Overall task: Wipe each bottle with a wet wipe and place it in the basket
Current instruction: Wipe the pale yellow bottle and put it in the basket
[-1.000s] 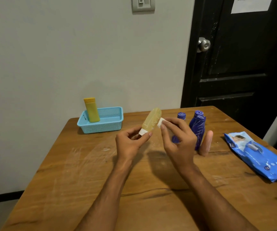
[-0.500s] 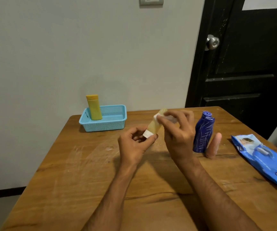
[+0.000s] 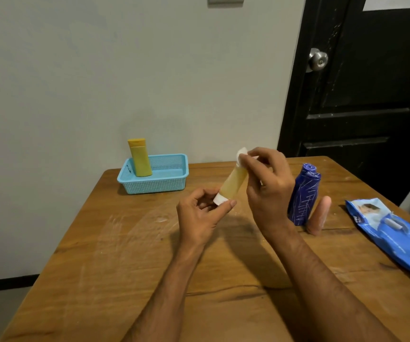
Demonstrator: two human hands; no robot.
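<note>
Both forearms reach up from the lower edge over the wooden tabletop (image 3: 115,267). The left hand (image 3: 200,218) is turned palm-up, its thumb and curled fingers pinching the white cap end of a pale yellow bottle (image 3: 232,185); that grip is closed on the bottle's low end. The bottle slants from the cap at about 7 o'clock up toward 1 o'clock. The right hand (image 3: 268,186) stands above it, back toward the camera, fingers bent and pinching a small white wet wipe (image 3: 242,156) against the bottle's upper end, so this grip is clenched on the wipe.

The bottle's top is hidden under the wipe and fingertips. Most of the wipe is covered by the fingers.

At 3 o'clock from the right hand a dark blue bottle (image 3: 304,196) stands upright on the tabletop, with a peach-coloured bottle (image 3: 320,215) just beside it on its right. Farther toward 4 o'clock lies a blue wet-wipe pack (image 3: 394,238), cut off at the right edge. At 10 o'clock from the hands sits a light blue basket (image 3: 154,185), well apart from them, with a yellow bottle (image 3: 140,157) upright in its left end.
</note>
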